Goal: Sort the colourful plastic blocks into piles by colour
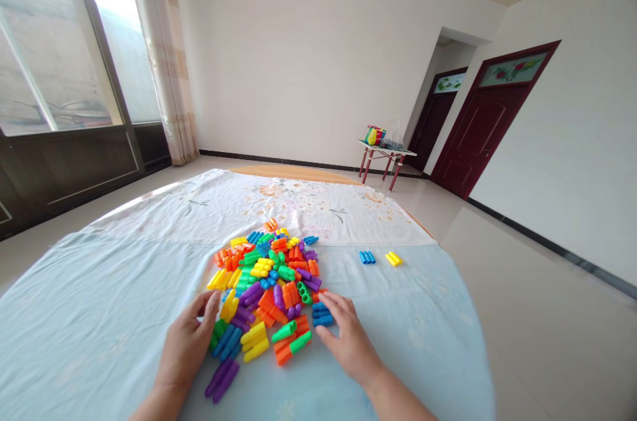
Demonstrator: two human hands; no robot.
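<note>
A loose heap of plastic building blocks (261,267), each shaped like joined tubes, lies on the table in orange, yellow, green, blue and purple. My left hand (188,340) rests at the heap's left side, thumb and fingers apart, close to a yellow block (229,306) and a green block (217,333). On the other side, my right hand (348,335) has its thumb and fingers spread around a blue block (322,315); whether they touch it I cannot tell. Between the hands, near the front, are an orange-and-green block cluster (292,341) and a purple block (222,381).
A blue block (367,257) and a yellow block (393,259) lie apart on the right. A light blue cloth (418,321) and a white floral cloth (229,202) cover the round table. Farther off stands a small table (385,149) with bags on it.
</note>
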